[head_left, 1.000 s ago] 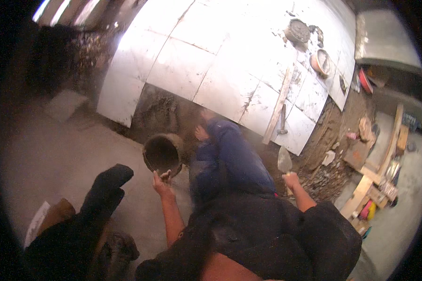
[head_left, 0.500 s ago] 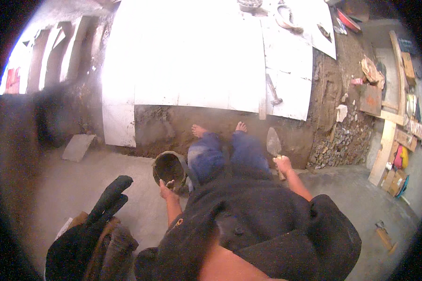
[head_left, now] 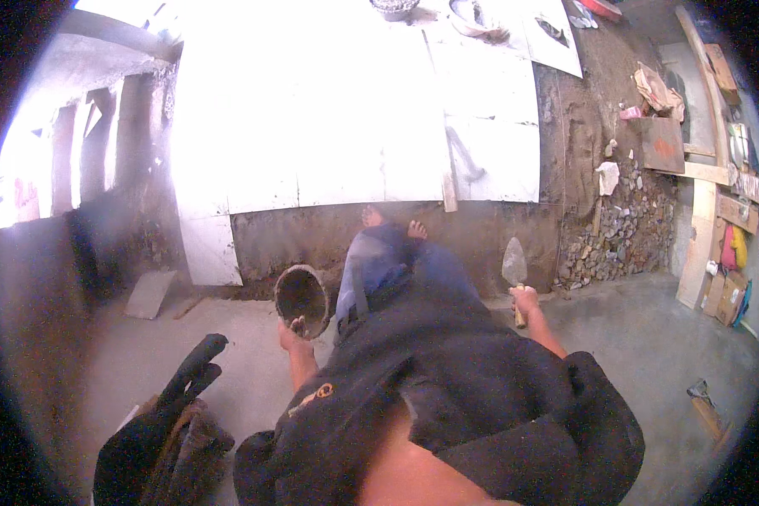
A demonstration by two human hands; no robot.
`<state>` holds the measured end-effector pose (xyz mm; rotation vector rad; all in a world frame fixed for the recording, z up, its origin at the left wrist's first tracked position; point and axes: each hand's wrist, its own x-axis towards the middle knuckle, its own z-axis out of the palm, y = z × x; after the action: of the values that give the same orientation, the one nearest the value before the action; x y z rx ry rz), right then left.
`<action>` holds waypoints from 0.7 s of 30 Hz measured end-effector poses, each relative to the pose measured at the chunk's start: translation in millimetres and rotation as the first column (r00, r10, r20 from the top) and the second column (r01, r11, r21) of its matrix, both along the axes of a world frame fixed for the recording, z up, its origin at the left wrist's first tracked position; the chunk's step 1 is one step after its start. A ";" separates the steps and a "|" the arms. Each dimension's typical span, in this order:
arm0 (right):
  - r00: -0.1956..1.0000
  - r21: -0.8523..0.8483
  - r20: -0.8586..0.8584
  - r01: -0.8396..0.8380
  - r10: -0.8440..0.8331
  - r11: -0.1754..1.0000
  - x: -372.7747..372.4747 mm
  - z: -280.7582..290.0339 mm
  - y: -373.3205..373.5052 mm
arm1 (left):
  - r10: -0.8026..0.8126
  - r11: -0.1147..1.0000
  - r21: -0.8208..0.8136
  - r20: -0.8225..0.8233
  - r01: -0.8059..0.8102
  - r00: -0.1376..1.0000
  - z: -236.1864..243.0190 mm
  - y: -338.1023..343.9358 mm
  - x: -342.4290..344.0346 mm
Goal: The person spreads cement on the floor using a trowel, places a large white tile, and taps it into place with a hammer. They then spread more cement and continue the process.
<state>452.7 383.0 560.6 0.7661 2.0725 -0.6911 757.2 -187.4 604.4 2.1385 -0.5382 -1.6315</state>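
Note:
At the front left of my body, my left hand (head_left: 294,334) grips the near rim of a dark, round bucket (head_left: 300,291) tilted so its mouth faces up toward me. Its inside is too dark to make out any contents. On the other side, my right hand (head_left: 524,300) is closed around the wooden handle of a pointed trowel (head_left: 514,260). The trowel's grey blade points forward, over the bare earth strip (head_left: 472,232). My bare feet (head_left: 417,229) are at that strip, near the edge of the white tiles (head_left: 337,181).
A hammer (head_left: 466,157) and a wooden strip (head_left: 449,192) lie on the tiles, with bowls (head_left: 394,8) farther back. Stone rubble (head_left: 620,240) lies right, beside planks (head_left: 698,244) and boxes. Dark clothing (head_left: 164,422) is at lower left; a wooden-handled tool (head_left: 706,411) lies lower right.
My left foot has moved forward to the tile edge, and the view has shifted rightward. The bucket and trowel stay in my hands; the trowel blade points more straight ahead.

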 end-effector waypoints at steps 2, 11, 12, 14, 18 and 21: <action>0.923 0.084 -0.102 -0.364 0.372 0.927 12.2 -3.8 13.4 | -0.025 0.999 0.031 -0.045 0.027 0.999 -7.9 -11.3 -22.8; 0.283 0.160 -0.004 -0.947 0.959 0.280 78.4 -8.3 16.4 | -0.168 0.979 0.109 -0.064 0.174 0.984 -23.5 -52.2 -77.8; 0.249 0.183 -0.053 -0.950 0.967 0.254 77.8 -7.3 10.7 | -0.192 0.972 0.126 -0.066 0.199 0.979 -24.5 -56.8 -81.0; 0.206 0.173 -0.096 -0.960 0.974 0.220 71.3 -5.0 -4.8 | -0.168 0.977 0.120 -0.066 0.175 0.984 -25.5 -65.5 -83.5; 0.211 0.104 -0.091 -0.970 0.973 0.220 44.5 3.3 -37.3 | -0.146 0.984 0.094 -0.033 0.149 0.989 -23.1 -71.7 -84.0; 0.879 0.012 -0.055 -0.474 0.474 0.881 34.5 17.1 -52.1 | -0.217 0.970 0.113 -0.008 0.216 0.976 -22.1 -70.2 -85.0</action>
<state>487.1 330.9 577.7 0.2126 2.1919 -0.4389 672.1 -257.6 582.3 2.2306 -0.7187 -1.8129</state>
